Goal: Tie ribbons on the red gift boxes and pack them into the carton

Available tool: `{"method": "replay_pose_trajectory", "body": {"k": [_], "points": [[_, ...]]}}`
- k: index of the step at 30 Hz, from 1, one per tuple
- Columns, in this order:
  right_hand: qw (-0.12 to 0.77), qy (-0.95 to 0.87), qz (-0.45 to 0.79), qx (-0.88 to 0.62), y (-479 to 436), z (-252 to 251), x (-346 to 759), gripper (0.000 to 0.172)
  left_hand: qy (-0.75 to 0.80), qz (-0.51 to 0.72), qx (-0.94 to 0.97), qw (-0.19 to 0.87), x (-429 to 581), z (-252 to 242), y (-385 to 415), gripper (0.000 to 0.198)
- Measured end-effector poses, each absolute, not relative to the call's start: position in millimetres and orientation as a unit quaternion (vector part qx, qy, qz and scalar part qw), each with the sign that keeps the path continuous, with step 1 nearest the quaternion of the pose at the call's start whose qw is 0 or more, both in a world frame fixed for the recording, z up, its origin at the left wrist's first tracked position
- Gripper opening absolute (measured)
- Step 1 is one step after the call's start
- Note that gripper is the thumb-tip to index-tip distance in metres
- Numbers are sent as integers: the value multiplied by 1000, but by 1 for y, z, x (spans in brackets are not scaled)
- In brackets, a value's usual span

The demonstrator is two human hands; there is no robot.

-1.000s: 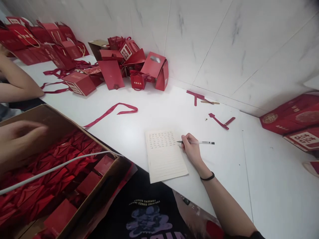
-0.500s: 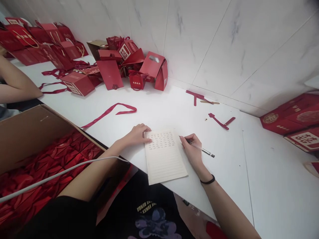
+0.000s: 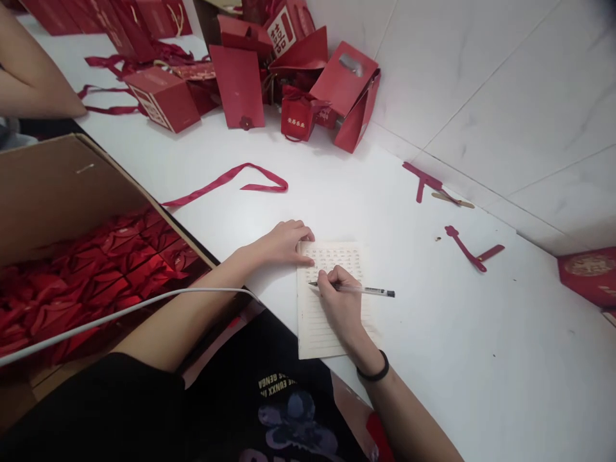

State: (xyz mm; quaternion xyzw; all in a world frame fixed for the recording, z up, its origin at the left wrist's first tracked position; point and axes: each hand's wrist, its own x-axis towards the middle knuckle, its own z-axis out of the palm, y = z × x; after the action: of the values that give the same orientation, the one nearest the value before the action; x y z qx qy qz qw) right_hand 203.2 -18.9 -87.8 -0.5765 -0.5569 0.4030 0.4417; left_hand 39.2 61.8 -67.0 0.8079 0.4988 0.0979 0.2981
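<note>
A lined notepad lies on the white table near its front edge, rows of small handwriting across its upper part. My left hand holds its upper left corner, thumb on the page and fingers bent at the edge. Over the middle of the page, my right hand grips a clear pen with a black end. The pen's tip is at the left side of the page, just below the written rows; whether it touches the paper I cannot tell. My right hand covers part of the writing.
A cardboard box of red packets stands left, crossed by a white cable. Red gift boxes pile up at the back. A red ribbon and red strips lie about. Another person's arm rests far left.
My right hand has moved left with the pen, from beside the notepad onto the page. My left hand stays at the pad's corner. The camera view has shifted.
</note>
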Motion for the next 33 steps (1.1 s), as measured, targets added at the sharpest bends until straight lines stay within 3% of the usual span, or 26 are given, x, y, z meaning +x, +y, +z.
{"method": "replay_pose_trajectory", "body": {"k": [10, 33], "points": [[377, -612, 368, -590, -21, -88, 203, 37, 494, 103, 811, 296, 40, -68, 62, 44], [380, -626, 332, -594, -23, -83, 203, 34, 492, 98, 809, 308, 41, -66, 62, 43]]}}
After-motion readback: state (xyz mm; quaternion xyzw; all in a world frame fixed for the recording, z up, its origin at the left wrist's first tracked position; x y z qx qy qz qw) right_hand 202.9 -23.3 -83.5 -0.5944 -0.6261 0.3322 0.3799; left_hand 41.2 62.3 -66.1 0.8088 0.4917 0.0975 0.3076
